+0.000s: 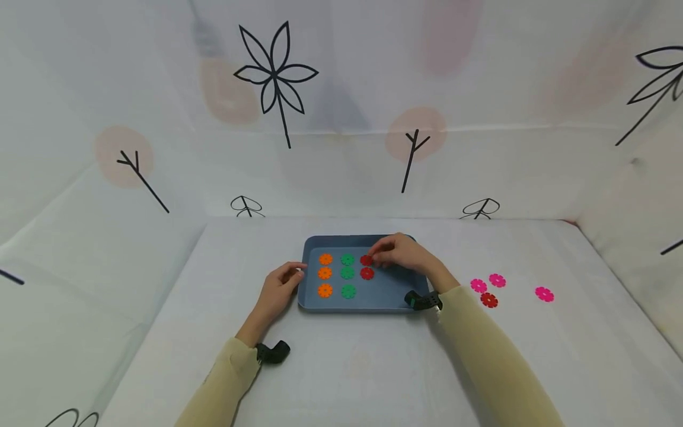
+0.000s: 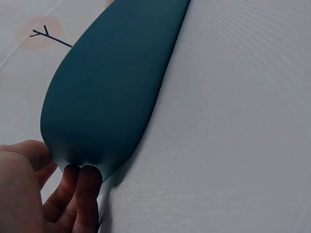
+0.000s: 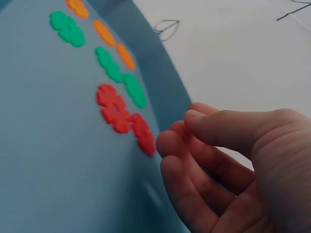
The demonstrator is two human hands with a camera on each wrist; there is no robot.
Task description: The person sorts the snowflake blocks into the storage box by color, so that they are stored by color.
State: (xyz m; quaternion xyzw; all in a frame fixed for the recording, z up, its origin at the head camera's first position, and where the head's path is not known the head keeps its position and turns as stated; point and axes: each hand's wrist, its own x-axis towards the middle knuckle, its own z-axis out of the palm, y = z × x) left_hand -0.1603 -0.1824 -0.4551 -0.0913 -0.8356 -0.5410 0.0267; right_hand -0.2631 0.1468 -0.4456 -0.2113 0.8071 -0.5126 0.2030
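Observation:
A blue-grey tray (image 1: 320, 305) lies on the white cloth with flower-shaped plastic discs in columns. The orange discs (image 1: 325, 273) are on the left, green discs (image 1: 347, 273) in the middle, and two red discs (image 1: 367, 274) to their right. At the tray's left edge my left hand (image 1: 278, 289) holds the rim; in the left wrist view its fingertips (image 2: 89, 177) press the outer wall. My right hand (image 1: 400, 251) hovers over the far side, fingertips beside the farther red disc (image 3: 142, 134). Between its loosely bent fingers no disc shows.
Right of the tray, three pink discs (image 1: 544, 294) and a red disc (image 1: 488, 300) lie on the white tabletop (image 1: 341, 367). White cloth walls (image 1: 341, 172) with plant drawings stand behind and at both sides.

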